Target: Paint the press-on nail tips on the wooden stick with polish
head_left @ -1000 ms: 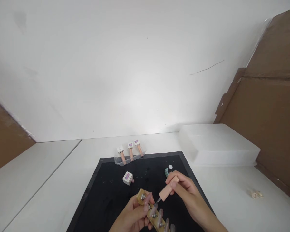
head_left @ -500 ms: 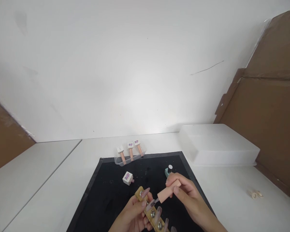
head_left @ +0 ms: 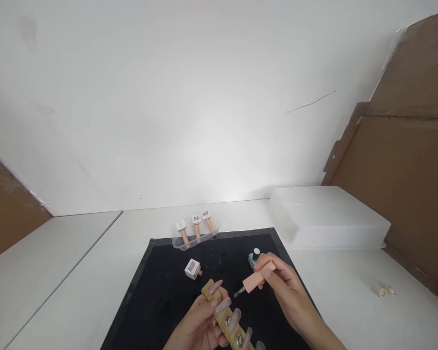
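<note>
My left hand [head_left: 200, 318] is closed around a wooden nail tip stand [head_left: 222, 316], which bears several long mauve false nails [head_left: 234, 320] on metal studs. Between the fingers and thumb of my right hand [head_left: 284, 289] is a nail polish brush [head_left: 256, 278] with a peach cap handle. Its dark bristle tip points down and left, just right of the upper nails and apart from them. An open white nail polish bottle [head_left: 192, 269] with a purple mark lies on the black mat beyond my left hand. Partly behind my right fingers stands a teal bottle [head_left: 253, 259] with a black-and-white cap.
A clear tray [head_left: 180, 245] holds three peach-capped white bottles at the back of the black mat [head_left: 156, 282]. To the right sit a translucent plastic box [head_left: 332, 214] and small beige rings [head_left: 383, 291]. Brown cardboard [head_left: 405, 184] walls the right side.
The brush has come away from the second nail, moving slightly up and right with my right hand. The stand has shifted and turned a little in my left hand.
</note>
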A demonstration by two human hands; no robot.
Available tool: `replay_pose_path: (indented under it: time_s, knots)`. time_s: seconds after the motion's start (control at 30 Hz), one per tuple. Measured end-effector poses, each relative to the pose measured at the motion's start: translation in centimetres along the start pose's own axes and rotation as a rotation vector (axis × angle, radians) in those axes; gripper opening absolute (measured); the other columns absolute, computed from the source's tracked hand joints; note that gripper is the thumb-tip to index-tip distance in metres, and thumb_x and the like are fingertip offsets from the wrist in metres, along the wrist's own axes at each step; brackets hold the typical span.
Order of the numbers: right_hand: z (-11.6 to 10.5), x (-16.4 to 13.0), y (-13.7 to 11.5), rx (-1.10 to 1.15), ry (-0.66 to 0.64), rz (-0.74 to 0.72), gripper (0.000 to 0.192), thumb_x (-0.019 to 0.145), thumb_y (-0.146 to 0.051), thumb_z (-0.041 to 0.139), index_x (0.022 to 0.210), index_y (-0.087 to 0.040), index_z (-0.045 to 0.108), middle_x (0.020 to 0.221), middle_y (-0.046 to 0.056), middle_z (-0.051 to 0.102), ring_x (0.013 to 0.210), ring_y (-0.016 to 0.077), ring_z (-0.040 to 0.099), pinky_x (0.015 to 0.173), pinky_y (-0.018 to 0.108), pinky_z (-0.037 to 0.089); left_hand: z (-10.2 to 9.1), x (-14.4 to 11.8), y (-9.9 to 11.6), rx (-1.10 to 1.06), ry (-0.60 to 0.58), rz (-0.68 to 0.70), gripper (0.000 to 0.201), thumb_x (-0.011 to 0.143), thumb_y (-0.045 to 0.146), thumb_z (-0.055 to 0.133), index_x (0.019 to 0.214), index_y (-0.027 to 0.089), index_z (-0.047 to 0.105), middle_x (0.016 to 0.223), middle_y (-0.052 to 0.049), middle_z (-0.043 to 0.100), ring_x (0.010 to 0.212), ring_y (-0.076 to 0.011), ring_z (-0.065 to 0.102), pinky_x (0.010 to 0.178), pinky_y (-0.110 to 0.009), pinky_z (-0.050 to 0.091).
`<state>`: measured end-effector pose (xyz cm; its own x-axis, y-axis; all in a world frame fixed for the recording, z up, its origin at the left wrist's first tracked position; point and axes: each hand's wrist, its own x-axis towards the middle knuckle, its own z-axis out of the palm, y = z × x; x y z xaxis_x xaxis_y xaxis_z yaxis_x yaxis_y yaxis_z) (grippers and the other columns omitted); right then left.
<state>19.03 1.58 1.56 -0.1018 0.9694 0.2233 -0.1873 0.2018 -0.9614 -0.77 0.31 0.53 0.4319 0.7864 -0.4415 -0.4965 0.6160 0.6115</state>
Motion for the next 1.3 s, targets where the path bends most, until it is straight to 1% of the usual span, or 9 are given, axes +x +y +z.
replay_pose_path:
  time_s: [0.13,0.3,0.47,0.67,0.83,0.97,1.1,1.17,1.3]
  knots:
    - [0.0,-0.3,0.1,-0.003,-0.046,-0.033,0.022,0.085,-0.043,0.053,0.084,-0.023,0.063,0.072,0.000,0.049,0.063,0.0150,0.045,0.061,0.027,0.036,0.0,0.1,-0.1,0.032,-0.032,-0.006,0.029,0.063,0.035,0.075,0.085,0.021,0.063,0.062,0.006,0.052,0.047,-0.0052,0.043,0.054,-0.023,0.036]
    - [0.4,-0.5,-0.7,-0.020,-0.114,-0.026,0.023,0.082,-0.045,0.057,0.088,-0.025,0.065,0.079,0.001,0.052,0.066,0.0156,0.047,0.062,0.027,0.038,0.6,0.0,-0.1,0.012,-0.030,0.022,0.024,0.065,0.035,0.073,0.082,0.020,0.063,0.064,0.003,0.054,0.055,-0.0090,0.050,0.055,-0.024,0.035]
    - [0.8,-0.5,-1.2,-0.011,-0.142,-0.014,0.021,0.081,-0.043,0.059,0.087,-0.024,0.066,0.075,0.001,0.052,0.064,0.0153,0.048,0.061,0.026,0.040,0.7,0.1,-0.1,0.014,-0.035,0.031,0.024,0.065,0.033,0.073,0.082,0.019,0.063,0.066,0.002,0.057,0.058,-0.0108,0.053,0.056,-0.025,0.037]
    - [0.5,-0.3,-0.2,-0.053,-0.017,0.012,0.023,0.083,-0.043,0.056,0.082,-0.022,0.065,0.072,0.000,0.053,0.061,0.0149,0.047,0.059,0.026,0.040,0.4,0.1,-0.2,-0.037,0.059,0.015,0.035,0.062,0.029,0.076,0.092,0.020,0.062,0.072,0.001,0.060,0.070,-0.0164,0.062,0.062,-0.027,0.042]
    - [0.1,0.0,0.7,-0.006,0.048,-0.034,0.023,0.085,-0.043,0.054,0.081,-0.022,0.063,0.069,-0.001,0.050,0.059,0.0143,0.045,0.058,0.026,0.038,0.9,0.0,0.0,-0.055,0.151,0.013,0.036,0.068,0.019,0.071,0.101,0.021,0.057,0.070,0.003,0.060,0.070,-0.0161,0.064,0.065,-0.029,0.045]
    - [0.2,-0.3,0.4,-0.021,-0.003,-0.092,0.019,0.085,-0.042,0.055,0.086,-0.025,0.065,0.073,0.000,0.052,0.062,0.0147,0.047,0.061,0.026,0.039,1.3,-0.1,0.2,-0.061,0.168,0.017,0.042,0.072,0.018,0.067,0.110,0.021,0.052,0.068,0.002,0.064,0.069,-0.0162,0.065,0.073,-0.034,0.048]
    - [0.4,-0.7,-0.4,-0.074,-0.082,-0.104,0.016,0.085,-0.039,0.055,0.092,-0.030,0.065,0.085,0.001,0.058,0.075,0.0175,0.053,0.069,0.027,0.042,1.1,-0.1,0.2,-0.102,0.148,0.014,0.050,0.074,0.020,0.065,0.120,0.022,0.045,0.072,-0.001,0.067,0.080,-0.0207,0.066,0.078,-0.038,0.047]
    - [0.5,-0.7,-0.7,-0.098,-0.107,-0.111,0.014,0.086,-0.037,0.056,0.094,-0.031,0.065,0.087,0.002,0.058,0.079,0.0185,0.054,0.071,0.027,0.042,1.0,0.0,0.2,-0.087,0.137,-0.002,0.049,0.075,0.021,0.064,0.120,0.022,0.046,0.074,-0.002,0.068,0.083,-0.0220,0.066,0.078,-0.039,0.047]
    - [0.6,-0.6,-0.8,-0.138,-0.146,-0.145,0.013,0.086,-0.035,0.055,0.095,-0.031,0.065,0.085,0.001,0.058,0.078,0.0184,0.055,0.070,0.028,0.042,0.9,0.2,0.0,-0.055,0.141,0.000,0.038,0.078,0.022,0.061,0.114,0.019,0.051,0.073,-0.003,0.070,0.079,-0.0196,0.067,0.080,-0.038,0.047]
